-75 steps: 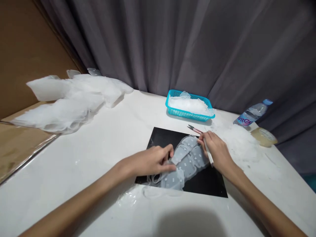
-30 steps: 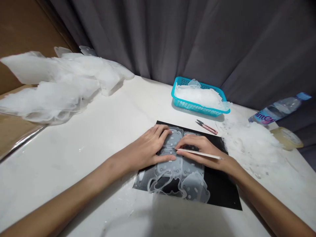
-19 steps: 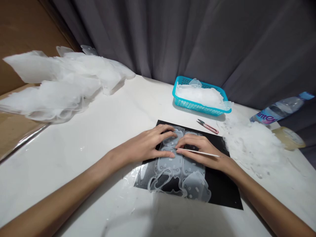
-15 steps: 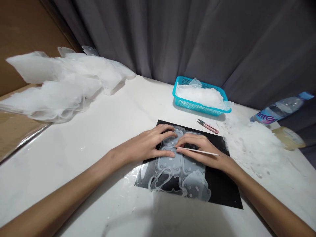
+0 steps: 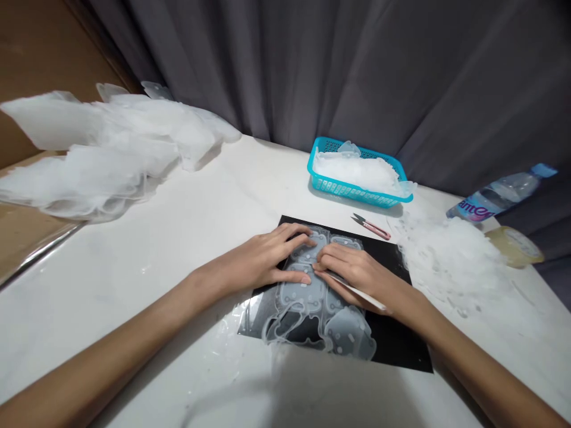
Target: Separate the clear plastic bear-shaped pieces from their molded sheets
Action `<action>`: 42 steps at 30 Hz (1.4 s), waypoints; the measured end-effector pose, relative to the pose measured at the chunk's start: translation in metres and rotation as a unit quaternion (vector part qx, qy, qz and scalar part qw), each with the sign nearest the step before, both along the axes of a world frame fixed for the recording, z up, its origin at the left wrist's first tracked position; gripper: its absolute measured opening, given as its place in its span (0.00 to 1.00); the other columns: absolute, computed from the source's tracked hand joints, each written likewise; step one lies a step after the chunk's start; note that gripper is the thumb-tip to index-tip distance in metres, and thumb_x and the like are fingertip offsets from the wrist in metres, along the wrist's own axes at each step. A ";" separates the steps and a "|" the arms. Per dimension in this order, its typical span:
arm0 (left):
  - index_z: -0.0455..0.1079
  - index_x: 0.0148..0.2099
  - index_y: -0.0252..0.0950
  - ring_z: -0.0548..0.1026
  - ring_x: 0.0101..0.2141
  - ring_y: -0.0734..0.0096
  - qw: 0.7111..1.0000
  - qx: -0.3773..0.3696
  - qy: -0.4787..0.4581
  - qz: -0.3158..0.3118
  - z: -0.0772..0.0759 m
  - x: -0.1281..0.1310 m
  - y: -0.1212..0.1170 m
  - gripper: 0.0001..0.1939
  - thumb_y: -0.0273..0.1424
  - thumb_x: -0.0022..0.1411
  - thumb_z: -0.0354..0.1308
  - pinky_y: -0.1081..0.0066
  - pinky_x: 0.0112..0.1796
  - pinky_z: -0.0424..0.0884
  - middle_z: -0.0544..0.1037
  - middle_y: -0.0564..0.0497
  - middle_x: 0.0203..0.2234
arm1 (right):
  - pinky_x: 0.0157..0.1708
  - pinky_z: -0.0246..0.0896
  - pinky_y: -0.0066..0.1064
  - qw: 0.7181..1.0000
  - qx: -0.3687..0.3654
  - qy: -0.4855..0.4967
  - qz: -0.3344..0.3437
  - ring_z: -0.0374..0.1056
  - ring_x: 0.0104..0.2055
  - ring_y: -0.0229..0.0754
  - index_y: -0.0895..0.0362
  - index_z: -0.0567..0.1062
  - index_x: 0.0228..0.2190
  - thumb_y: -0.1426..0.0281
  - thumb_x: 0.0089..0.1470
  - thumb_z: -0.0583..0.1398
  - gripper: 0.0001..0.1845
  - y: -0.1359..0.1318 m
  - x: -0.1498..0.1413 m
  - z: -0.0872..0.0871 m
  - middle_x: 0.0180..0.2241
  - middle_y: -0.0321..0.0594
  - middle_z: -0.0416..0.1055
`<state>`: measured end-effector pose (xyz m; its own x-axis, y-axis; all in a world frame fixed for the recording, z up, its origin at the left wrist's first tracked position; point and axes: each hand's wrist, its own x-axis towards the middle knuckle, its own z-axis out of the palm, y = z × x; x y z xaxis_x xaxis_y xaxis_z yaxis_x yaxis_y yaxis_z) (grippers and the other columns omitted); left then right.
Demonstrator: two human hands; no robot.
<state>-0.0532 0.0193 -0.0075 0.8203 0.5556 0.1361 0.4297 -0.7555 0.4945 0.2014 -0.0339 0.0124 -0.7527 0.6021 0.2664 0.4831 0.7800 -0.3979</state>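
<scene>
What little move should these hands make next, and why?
Probably ease the white stick gently along the seam between panels of the translucent sheet. The right hand holds it with the tip near that seam, and the left hand is spread on the sheet. Near its lower left is an open outline, the black mat showing through.

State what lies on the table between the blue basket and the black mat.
In the head view, pink-handled snips lie between the blue basket and the black mat, close by the mat.
</scene>
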 end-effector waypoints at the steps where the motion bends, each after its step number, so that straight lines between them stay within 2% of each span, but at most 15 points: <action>1: 0.64 0.66 0.42 0.69 0.62 0.49 1.000 -0.001 0.004 0.001 0.000 0.000 0.000 0.32 0.53 0.69 0.59 0.57 0.56 0.71 0.67 0.39 0.65 | 0.42 0.69 0.38 1.000 0.000 -0.008 0.001 0.71 0.42 0.46 0.56 0.70 0.41 0.74 0.71 0.51 0.08 0.000 0.002 0.002 0.39 0.45 0.73; 5: 0.64 0.66 0.42 0.69 0.62 0.48 1.000 -0.013 0.015 0.004 0.002 0.000 0.000 0.32 0.53 0.69 0.59 0.56 0.56 0.70 0.66 0.40 0.65 | 0.42 0.69 0.36 1.000 0.006 0.002 0.008 0.72 0.42 0.44 0.57 0.70 0.41 0.72 0.72 0.52 0.07 0.001 0.005 0.001 0.39 0.45 0.74; 10: 0.63 0.67 0.43 0.69 0.62 0.49 0.999 -0.037 -0.009 0.000 0.003 0.000 0.001 0.33 0.53 0.68 0.60 0.58 0.55 0.71 0.67 0.41 0.64 | 0.45 0.71 0.38 0.995 0.094 -0.003 -0.015 0.72 0.44 0.45 0.58 0.71 0.43 0.71 0.73 0.52 0.08 0.002 -0.003 -0.023 0.40 0.46 0.74; 14: 0.57 0.70 0.42 0.68 0.62 0.49 0.998 -0.053 -0.030 0.015 0.007 0.002 -0.001 0.38 0.54 0.67 0.61 0.57 0.57 0.70 0.67 0.40 0.63 | 0.50 0.72 0.42 0.991 0.119 -0.034 -0.054 0.72 0.50 0.50 0.60 0.70 0.51 0.69 0.73 0.52 0.12 -0.002 -0.009 -0.030 0.46 0.51 0.73; 16: 0.56 0.69 0.40 0.67 0.62 0.47 0.998 -0.032 -0.035 0.046 0.009 0.004 -0.003 0.41 0.56 0.64 0.62 0.53 0.59 0.68 0.67 0.38 0.62 | 0.51 0.72 0.45 0.988 0.122 -0.063 -0.069 0.72 0.52 0.52 0.62 0.69 0.54 0.70 0.73 0.51 0.14 -0.004 -0.009 -0.029 0.48 0.54 0.73; 19: 0.64 0.58 0.35 0.71 0.52 0.45 0.989 0.013 -0.033 0.146 0.011 0.006 -0.008 0.39 0.61 0.59 0.63 0.49 0.54 0.70 0.72 0.39 0.52 | 0.53 0.72 0.47 0.984 0.134 -0.097 -0.066 0.71 0.54 0.54 0.62 0.68 0.58 0.72 0.72 0.51 0.16 -0.006 -0.007 -0.029 0.49 0.54 0.73; 21: 0.67 0.48 0.35 0.74 0.42 0.51 0.977 0.002 -0.025 0.213 0.011 0.008 -0.012 0.35 0.62 0.58 0.62 0.55 0.45 0.72 0.74 0.42 0.43 | 0.53 0.72 0.46 0.983 0.141 -0.093 -0.074 0.71 0.54 0.53 0.61 0.66 0.60 0.73 0.72 0.51 0.18 -0.004 -0.004 -0.029 0.49 0.53 0.73; 23: 0.66 0.41 0.37 0.74 0.35 0.58 0.970 -0.037 -0.010 0.241 0.012 0.011 -0.016 0.29 0.60 0.61 0.61 0.63 0.36 0.69 0.74 0.46 0.35 | 0.50 0.73 0.42 0.983 0.144 -0.072 -0.087 0.72 0.52 0.51 0.59 0.67 0.59 0.73 0.73 0.51 0.17 -0.002 -0.002 -0.026 0.47 0.51 0.74; 27: 0.61 0.29 0.39 0.68 0.26 0.68 0.964 -0.151 -0.013 0.218 0.012 0.017 -0.020 0.26 0.54 0.69 0.55 0.69 0.28 0.58 0.69 0.54 0.23 | 0.44 0.74 0.38 0.986 0.134 -0.044 -0.086 0.74 0.47 0.49 0.59 0.71 0.53 0.72 0.73 0.52 0.13 -0.002 -0.004 -0.014 0.44 0.49 0.75; 32: 0.64 0.30 0.37 0.65 0.25 0.71 0.931 -0.301 -0.104 0.177 0.006 0.021 -0.016 0.22 0.49 0.67 0.58 0.70 0.28 0.57 0.69 0.54 0.23 | 0.45 0.74 0.38 0.992 0.100 -0.023 -0.072 0.74 0.47 0.48 0.60 0.73 0.49 0.72 0.72 0.52 0.11 0.002 -0.004 -0.009 0.45 0.50 0.76; 35: 0.62 0.29 0.38 0.61 0.23 0.73 0.928 -0.320 -0.091 0.166 0.005 0.019 -0.014 0.21 0.47 0.65 0.61 0.71 0.26 0.54 0.65 0.56 0.20 | 0.48 0.72 0.39 0.981 0.094 0.076 -0.153 0.74 0.48 0.48 0.58 0.74 0.48 0.73 0.71 0.52 0.11 0.020 0.015 -0.014 0.45 0.49 0.76; 37: 0.61 0.28 0.38 0.58 0.22 0.74 0.931 -0.319 -0.078 0.157 0.006 0.016 -0.013 0.21 0.46 0.64 0.61 0.71 0.25 0.52 0.61 0.58 0.20 | 0.46 0.72 0.40 0.939 0.085 0.174 -0.283 0.74 0.44 0.47 0.55 0.76 0.43 0.70 0.70 0.55 0.09 0.035 0.035 -0.015 0.41 0.44 0.75; 38: 0.60 0.28 0.38 0.58 0.22 0.75 0.932 -0.324 -0.075 0.148 0.007 0.015 -0.013 0.21 0.45 0.64 0.61 0.71 0.25 0.51 0.61 0.58 0.20 | 0.43 0.72 0.39 0.922 0.069 0.204 -0.323 0.74 0.40 0.46 0.55 0.77 0.41 0.68 0.69 0.56 0.09 0.041 0.045 -0.014 0.38 0.42 0.75; 40: 0.59 0.28 0.39 0.57 0.21 0.75 0.929 -0.341 -0.072 0.126 0.008 0.013 -0.011 0.21 0.45 0.65 0.61 0.71 0.25 0.51 0.60 0.58 0.20 | 0.41 0.71 0.37 0.920 0.013 0.213 -0.329 0.73 0.39 0.45 0.55 0.78 0.40 0.65 0.68 0.58 0.10 0.047 0.057 -0.006 0.37 0.40 0.75; 42: 0.59 0.28 0.39 0.59 0.21 0.74 0.933 -0.332 -0.063 0.122 0.009 0.011 -0.010 0.21 0.46 0.67 0.59 0.71 0.24 0.52 0.61 0.58 0.19 | 0.43 0.70 0.36 0.937 -0.029 0.196 -0.289 0.73 0.42 0.45 0.54 0.79 0.40 0.65 0.68 0.59 0.09 0.045 0.059 0.005 0.39 0.40 0.76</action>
